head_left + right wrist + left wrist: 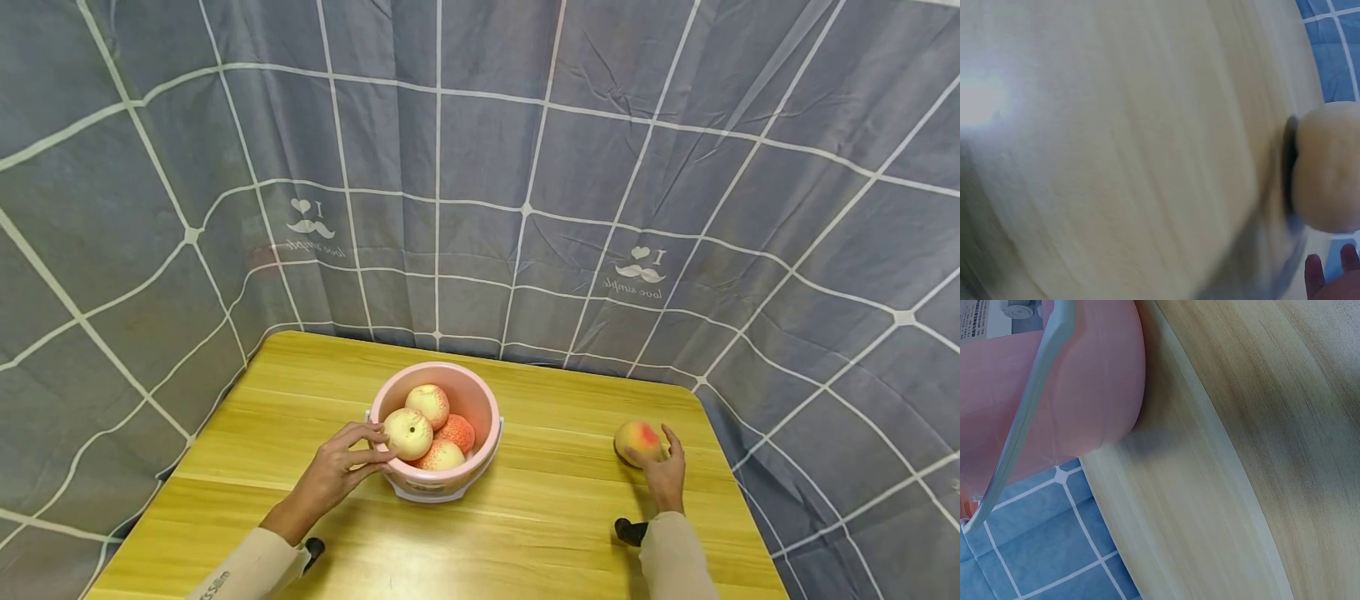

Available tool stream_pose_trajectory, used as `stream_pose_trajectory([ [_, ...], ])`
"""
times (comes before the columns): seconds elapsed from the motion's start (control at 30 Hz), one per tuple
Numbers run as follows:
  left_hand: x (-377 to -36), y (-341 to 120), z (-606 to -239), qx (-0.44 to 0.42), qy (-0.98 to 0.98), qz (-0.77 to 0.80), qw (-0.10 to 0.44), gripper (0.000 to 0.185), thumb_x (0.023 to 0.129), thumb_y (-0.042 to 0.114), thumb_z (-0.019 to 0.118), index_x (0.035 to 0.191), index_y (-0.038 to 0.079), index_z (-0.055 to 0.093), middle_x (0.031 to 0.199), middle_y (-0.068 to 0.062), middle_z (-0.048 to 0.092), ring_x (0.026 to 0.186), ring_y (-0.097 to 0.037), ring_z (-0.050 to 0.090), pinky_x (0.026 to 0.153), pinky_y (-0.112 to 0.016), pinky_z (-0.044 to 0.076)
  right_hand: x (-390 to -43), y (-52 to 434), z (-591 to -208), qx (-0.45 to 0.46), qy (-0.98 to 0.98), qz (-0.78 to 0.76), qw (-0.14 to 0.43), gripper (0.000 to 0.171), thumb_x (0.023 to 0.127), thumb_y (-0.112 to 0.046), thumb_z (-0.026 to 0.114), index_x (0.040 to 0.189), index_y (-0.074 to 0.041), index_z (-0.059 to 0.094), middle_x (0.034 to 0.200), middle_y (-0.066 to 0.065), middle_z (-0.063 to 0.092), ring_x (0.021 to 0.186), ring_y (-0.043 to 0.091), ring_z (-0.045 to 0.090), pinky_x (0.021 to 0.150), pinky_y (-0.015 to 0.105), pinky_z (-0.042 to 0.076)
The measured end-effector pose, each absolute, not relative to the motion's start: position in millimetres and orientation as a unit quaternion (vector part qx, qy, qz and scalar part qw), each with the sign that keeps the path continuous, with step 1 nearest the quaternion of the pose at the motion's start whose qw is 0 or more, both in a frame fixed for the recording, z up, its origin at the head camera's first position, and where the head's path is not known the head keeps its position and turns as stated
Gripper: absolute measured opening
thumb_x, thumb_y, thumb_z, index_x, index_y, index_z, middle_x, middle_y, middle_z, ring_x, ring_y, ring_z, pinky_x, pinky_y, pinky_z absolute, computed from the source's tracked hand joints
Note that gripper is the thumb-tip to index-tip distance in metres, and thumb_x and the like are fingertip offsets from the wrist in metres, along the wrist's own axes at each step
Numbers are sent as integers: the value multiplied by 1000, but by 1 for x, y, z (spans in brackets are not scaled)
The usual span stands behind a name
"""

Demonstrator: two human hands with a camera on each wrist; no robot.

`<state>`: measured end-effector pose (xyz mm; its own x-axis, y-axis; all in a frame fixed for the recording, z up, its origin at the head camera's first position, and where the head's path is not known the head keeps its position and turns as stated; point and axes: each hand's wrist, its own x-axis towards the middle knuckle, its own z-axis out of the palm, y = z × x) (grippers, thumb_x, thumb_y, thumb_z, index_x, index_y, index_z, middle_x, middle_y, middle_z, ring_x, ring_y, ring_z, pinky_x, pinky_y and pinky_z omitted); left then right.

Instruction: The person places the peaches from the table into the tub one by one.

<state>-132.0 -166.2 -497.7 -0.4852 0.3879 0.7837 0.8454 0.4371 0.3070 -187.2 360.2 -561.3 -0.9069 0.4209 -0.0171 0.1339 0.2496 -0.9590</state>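
Note:
A pink bucket (480, 400) with a pale handle stands on the table, holding several peaches with red speckling. My left hand (351, 462) reaches over its left rim, fingertips against the side of the uppermost pale peach (408, 432). The left wrist view shows the bucket's outer wall (1097, 381) and the handle (1019, 434), while the hand is out of that frame. Far to the right, a yellow peach (634, 439) with a red blush lies on the table. My right hand (663, 475) is beside it, thumb at its near side and fingers spread apart.
The yellow wood-grain table (540, 517) has its right edge not far beyond the single peach. A grey curtain (480, 233) with white grid lines surrounds the back and sides. Black pieces (630, 531) stick out at both wrists.

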Motion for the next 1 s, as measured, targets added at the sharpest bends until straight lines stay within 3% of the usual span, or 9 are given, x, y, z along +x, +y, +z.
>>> stream_pose_trajectory([
  [0.33,-133,-167,-495,-393,-786,-353,322,27,87,30,64,89,8,79,98,-8,65,100,-33,60,109,-19,39,-192,359,-567,-188,-787,580,95,92,82,-5,75,155,-12,20,156,26,13,139,47,22,112,62,29],
  [0.57,-132,-167,-496,-393,-788,-350,321,27,87,31,64,90,9,79,98,-8,65,100,-34,60,109,-18,39,-193,354,-573,-200,-779,585,102,89,81,-1,74,153,-7,22,155,25,21,138,42,27,115,55,27],
  [1.0,-133,-167,-496,-393,-788,-351,319,20,82,24,71,90,7,79,98,-8,65,99,-33,60,109,-17,38,-193,351,-576,-211,-760,603,118,88,84,0,71,153,-4,16,151,32,23,137,44,28,115,56,26],
])
